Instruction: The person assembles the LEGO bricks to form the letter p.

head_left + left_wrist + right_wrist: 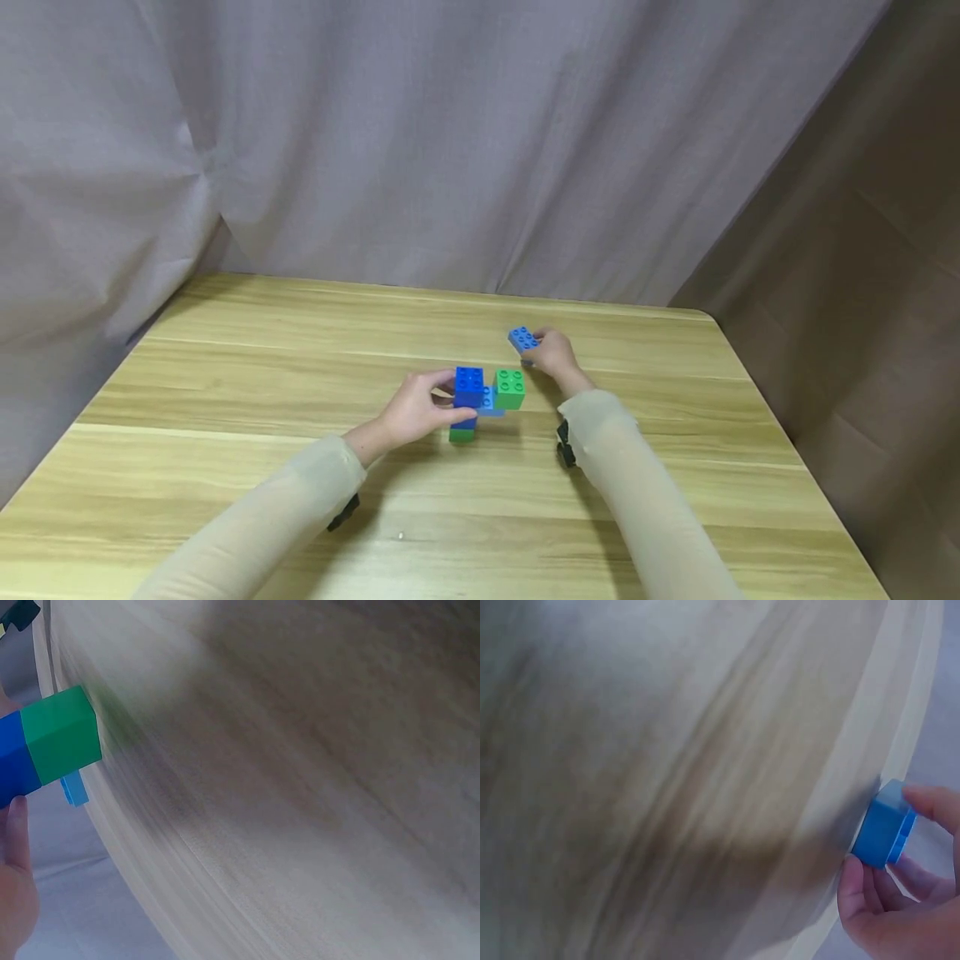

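Note:
My left hand (411, 408) grips a small block assembly near the middle of the table. A dark blue toy brick (469, 383) tops its near column, with a green brick (61, 735) at the bottom. From that column a light blue brick (489, 403) sticks out to the right, bearing another green brick (510, 386) on its end. Farther back and to the right, my right hand (553, 353) pinches a separate light blue brick (884, 825) between thumb and fingers. Its studs face up in the head view, and it is apart from the assembly.
The wooden table (225, 400) has a rounded far right corner. Grey curtain cloth (420, 150) hangs behind its back edge, and darker cloth (862, 333) hangs on the right. Black wrist devices (566, 444) sit under both sleeves. A tiny pale speck (401, 535) lies near the front.

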A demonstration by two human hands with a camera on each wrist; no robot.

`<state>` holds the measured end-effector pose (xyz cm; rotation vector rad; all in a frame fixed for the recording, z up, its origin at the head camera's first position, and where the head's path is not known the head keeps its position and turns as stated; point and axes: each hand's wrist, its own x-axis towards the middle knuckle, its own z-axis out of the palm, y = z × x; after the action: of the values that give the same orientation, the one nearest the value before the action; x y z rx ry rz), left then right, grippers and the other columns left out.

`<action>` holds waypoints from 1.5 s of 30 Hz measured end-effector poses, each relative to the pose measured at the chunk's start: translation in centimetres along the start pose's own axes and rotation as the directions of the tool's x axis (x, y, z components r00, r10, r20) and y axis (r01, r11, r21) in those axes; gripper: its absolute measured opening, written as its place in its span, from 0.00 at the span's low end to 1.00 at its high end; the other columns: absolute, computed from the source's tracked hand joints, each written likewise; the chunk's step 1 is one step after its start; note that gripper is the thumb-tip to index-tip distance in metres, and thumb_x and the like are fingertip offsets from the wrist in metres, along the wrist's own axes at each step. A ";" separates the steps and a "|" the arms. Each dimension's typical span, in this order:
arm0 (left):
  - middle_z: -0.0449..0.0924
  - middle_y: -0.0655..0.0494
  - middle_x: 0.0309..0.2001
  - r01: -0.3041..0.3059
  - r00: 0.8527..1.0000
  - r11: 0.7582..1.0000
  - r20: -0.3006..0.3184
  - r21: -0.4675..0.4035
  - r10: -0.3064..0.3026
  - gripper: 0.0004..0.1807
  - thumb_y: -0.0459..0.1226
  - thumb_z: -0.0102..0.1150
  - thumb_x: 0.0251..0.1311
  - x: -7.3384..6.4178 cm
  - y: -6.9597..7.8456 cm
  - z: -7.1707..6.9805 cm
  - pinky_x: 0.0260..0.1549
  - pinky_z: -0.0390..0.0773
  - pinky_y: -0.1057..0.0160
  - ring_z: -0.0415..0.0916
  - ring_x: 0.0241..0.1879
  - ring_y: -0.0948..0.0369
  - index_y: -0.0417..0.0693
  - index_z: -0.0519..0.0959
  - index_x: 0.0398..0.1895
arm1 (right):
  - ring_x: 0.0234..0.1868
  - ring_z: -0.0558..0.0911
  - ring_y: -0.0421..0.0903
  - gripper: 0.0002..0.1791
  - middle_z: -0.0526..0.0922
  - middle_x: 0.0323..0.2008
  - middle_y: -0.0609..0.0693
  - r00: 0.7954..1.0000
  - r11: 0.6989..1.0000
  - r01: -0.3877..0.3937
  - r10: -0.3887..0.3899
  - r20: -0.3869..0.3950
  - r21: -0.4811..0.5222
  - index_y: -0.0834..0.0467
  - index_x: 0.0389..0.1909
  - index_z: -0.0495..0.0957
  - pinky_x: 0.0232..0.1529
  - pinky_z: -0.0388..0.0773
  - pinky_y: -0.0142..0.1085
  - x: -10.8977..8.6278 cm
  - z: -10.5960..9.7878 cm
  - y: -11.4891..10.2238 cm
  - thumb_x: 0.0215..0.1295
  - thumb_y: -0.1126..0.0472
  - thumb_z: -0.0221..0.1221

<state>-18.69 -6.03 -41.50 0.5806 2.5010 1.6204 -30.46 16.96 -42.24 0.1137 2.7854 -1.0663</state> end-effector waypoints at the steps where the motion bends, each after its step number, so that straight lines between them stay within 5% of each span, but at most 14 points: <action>1: 0.82 0.50 0.39 -0.001 1.000 1.000 0.001 0.001 0.001 0.22 0.41 0.69 0.49 0.0 0.0 0.0 0.41 0.83 0.68 0.80 0.41 0.58 0.43 0.78 0.48 | 0.55 0.73 0.60 0.33 0.72 0.56 0.67 1.000 1.000 0.002 -0.002 0.000 -0.005 0.69 0.62 0.63 0.57 0.75 0.47 0.0 0.0 0.0 0.57 0.63 0.61; 11: 0.82 0.49 0.39 -0.001 1.000 1.000 -0.005 0.001 0.001 0.22 0.40 0.70 0.49 0.0 -0.1 0.0 0.41 0.83 0.68 0.80 0.41 0.58 0.42 0.78 0.47 | 0.53 0.74 0.59 0.28 0.74 0.54 0.67 1.000 0.999 -0.006 0.006 0.001 -0.048 0.70 0.57 0.67 0.57 0.74 0.46 0.0 0.3 -0.1 0.55 0.65 0.60; 23: 0.83 0.49 0.40 0.006 1.000 1.000 0.000 0.001 -0.006 0.22 0.40 0.69 0.49 -0.1 -0.1 -0.1 0.41 0.83 0.68 0.81 0.41 0.57 0.42 0.78 0.48 | 0.57 0.73 0.59 0.28 0.70 0.59 0.66 1.000 0.989 0.009 -0.009 -0.001 0.145 0.65 0.62 0.66 0.46 0.81 0.42 -0.5 -0.6 0.5 0.58 0.67 0.55; 32: 0.82 0.49 0.39 0.020 1.000 1.000 -0.008 0.004 -0.020 0.21 0.40 0.69 0.49 -0.1 -0.2 -0.3 0.40 0.83 0.67 0.81 0.40 0.58 0.42 0.78 0.47 | 0.60 0.71 0.61 0.30 0.71 0.59 0.67 0.996 0.974 0.085 -0.082 -0.027 0.208 0.67 0.61 0.67 0.63 0.70 0.48 -0.9 -1.8 0.6 0.56 0.65 0.59; 45: 0.82 0.51 0.39 0.013 1.000 1.000 -0.005 0.018 -0.013 0.21 0.40 0.69 0.50 0.0 -0.2 -0.3 0.41 0.83 0.67 0.80 0.41 0.58 0.42 0.78 0.46 | 0.59 0.72 0.57 0.28 0.71 0.60 0.65 0.989 0.972 0.142 -0.148 0.019 0.189 0.64 0.62 0.68 0.62 0.71 0.47 -3.6 -4.8 -0.5 0.59 0.63 0.59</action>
<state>-18.81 -6.32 -41.58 0.5622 2.5201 1.5990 -27.54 19.72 -37.76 -0.0867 2.6928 -1.3517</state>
